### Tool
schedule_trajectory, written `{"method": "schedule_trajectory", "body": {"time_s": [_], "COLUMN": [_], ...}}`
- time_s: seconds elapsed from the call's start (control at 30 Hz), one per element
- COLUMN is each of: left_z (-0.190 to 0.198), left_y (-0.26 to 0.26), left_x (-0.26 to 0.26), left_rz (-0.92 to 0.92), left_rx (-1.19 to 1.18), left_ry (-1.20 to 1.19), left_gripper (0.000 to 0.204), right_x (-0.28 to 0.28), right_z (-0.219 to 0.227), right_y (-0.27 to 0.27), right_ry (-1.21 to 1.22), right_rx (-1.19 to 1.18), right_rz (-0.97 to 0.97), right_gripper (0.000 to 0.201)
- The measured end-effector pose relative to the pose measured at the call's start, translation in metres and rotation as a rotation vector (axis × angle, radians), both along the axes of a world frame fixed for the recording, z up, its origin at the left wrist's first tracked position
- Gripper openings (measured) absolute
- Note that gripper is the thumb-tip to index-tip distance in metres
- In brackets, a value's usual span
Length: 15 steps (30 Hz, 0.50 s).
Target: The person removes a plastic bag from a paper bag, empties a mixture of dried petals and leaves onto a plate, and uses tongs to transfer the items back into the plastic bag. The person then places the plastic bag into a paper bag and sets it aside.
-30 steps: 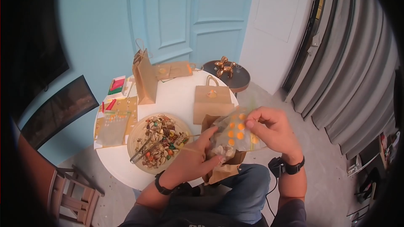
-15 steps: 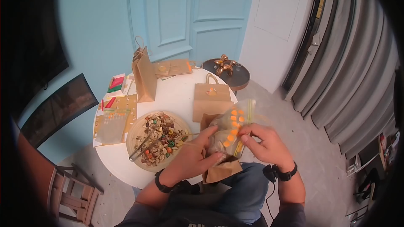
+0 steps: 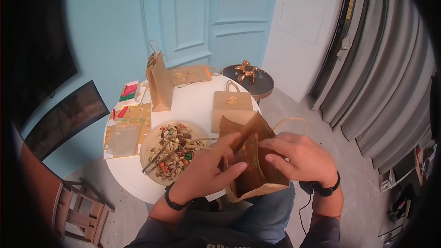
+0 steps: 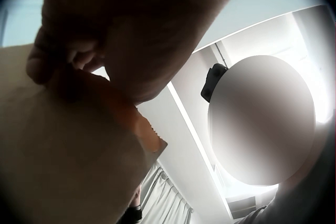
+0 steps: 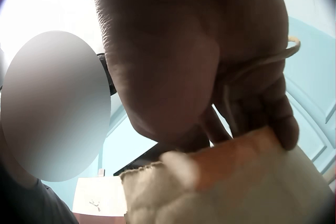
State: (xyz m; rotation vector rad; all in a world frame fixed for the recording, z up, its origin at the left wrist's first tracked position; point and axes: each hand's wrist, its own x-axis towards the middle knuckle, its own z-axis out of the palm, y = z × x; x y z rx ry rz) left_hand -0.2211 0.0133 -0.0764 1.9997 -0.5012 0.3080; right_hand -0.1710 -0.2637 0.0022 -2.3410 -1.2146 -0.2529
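An open brown paper bag (image 3: 253, 126) stands at the table's front right edge, close to the body. Inside it shows part of a clear pouch (image 3: 250, 151) with orange dots. My left hand (image 3: 207, 172) grips the bag's left rim. On the opposite side my right hand (image 3: 301, 157) holds the right rim, a bag handle looping beside it. In the left wrist view, the left hand (image 4: 131, 29) has fingers curled at the paper edge (image 4: 63, 150). The right wrist view shows the right hand (image 5: 194, 50) on the paper wall (image 5: 257, 182). The pouch's lower part is hidden.
Left of the bag, a round tray (image 3: 148, 169) holds mixed dried pieces and metal tongs (image 3: 158, 158). Behind are a standing paper bag (image 3: 160, 87), a stickered bag (image 3: 231, 115) and flat bags (image 3: 192, 74). Another clear pouch (image 3: 123, 141) lies left.
The dotted pouch has gone from between the hands down into the paper bag. The bag's mouth is wider and higher in view, and both hands have moved to its rims.
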Motion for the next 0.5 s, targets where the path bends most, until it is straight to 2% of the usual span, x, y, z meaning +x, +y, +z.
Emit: {"method": "schedule_trajectory", "body": {"time_s": [0.07,0.2,0.3,0.37,0.43,0.5], "left_z": [-0.001,-0.008,-0.021,-0.028,-0.033,-0.049], "left_y": [0.0,0.002,0.0,0.0,-0.002,-0.004], "left_x": [0.002,0.01,0.019,0.02,0.02,0.022], "left_rz": [0.023,0.075,0.042,0.026,0.039,0.131], "left_rx": [0.008,-0.022,-0.039,-0.048,-0.051,-0.056], "left_ry": [-0.046,-0.053,-0.055,-0.158,-0.35,-0.419], "left_gripper": [0.067,0.066,0.07,0.076,0.085,0.096], "right_x": [0.0,-0.021,-0.063,-0.07,-0.069,-0.066], "right_z": [-0.001,-0.007,-0.061,-0.115,-0.147,-0.168], "right_y": [0.0,-0.004,-0.031,-0.044,-0.03,-0.001], "right_ry": [-0.026,-0.495,-0.592,-0.452,-0.212,-0.064], "right_rx": [0.04,0.388,0.793,0.911,0.661,0.501], "right_rz": [0.03,0.042,-0.202,-0.317,-0.502,-0.493], "right_gripper": [0.023,0.017,0.021,0.027,0.037,0.057]}}
